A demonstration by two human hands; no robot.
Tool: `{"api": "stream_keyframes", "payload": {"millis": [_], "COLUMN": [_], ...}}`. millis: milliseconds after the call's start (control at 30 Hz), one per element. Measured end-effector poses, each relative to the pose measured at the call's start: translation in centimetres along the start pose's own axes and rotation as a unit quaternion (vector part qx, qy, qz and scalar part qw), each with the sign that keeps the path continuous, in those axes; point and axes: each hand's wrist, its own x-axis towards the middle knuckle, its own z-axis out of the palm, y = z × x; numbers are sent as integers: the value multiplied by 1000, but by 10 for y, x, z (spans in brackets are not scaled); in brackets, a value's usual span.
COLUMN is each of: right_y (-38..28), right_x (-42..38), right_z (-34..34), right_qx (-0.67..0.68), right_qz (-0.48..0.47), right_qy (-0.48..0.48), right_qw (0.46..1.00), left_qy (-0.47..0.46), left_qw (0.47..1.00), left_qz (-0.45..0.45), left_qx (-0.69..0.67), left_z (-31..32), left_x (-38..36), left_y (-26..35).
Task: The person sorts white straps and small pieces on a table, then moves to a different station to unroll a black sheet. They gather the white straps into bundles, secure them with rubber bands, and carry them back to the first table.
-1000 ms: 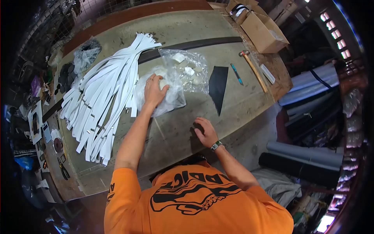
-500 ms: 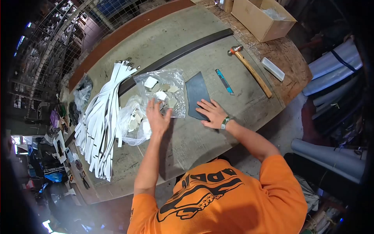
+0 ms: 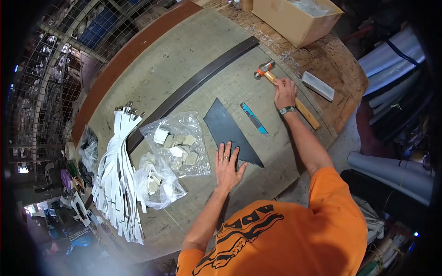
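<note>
My left hand (image 3: 227,168) lies flat with its fingers spread, touching the lower edge of a dark grey sheet piece (image 3: 235,133). Over at the right, my right hand (image 3: 285,93) has its fingers curled around the wooden handle of a hammer (image 3: 305,114), whose orange-and-metal head points up and left on the table. Between the hands lies a blue utility knife (image 3: 254,118). Left of the sheet is a clear plastic bag (image 3: 195,124) holding several pale, angular pieces. A second crumpled bag (image 3: 168,195) with similar pieces sits just below it.
A bundle of white straps (image 3: 117,179) with metal ends lies at the left. A long dark strip (image 3: 198,80) crosses the table (image 3: 179,55). Near the right edge are a whitish rectangular block (image 3: 318,86) and a cardboard box (image 3: 294,23). Rolled material (image 3: 391,177) stands off the table.
My right hand has left the dark sheet and moved up and right onto the hammer handle. My left hand has shifted from the plastic bag to the sheet. The camera view has turned.
</note>
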Motion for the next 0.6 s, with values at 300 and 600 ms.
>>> {"api": "stream_keyframes", "payload": {"millis": [300, 600], "right_y": [-52, -11], "right_x": [23, -12], "right_z": [-12, -23], "right_qx": [109, 9], "right_qz": [-123, -123], "right_qy": [-114, -145], "right_qw": [980, 982], "left_qy": [-13, -30], "left_qw": [999, 999], "left_qz": [-20, -36], "left_qx": [36, 12], "left_z": [4, 9], "left_x": [40, 73], "left_y": [-13, -3]}}
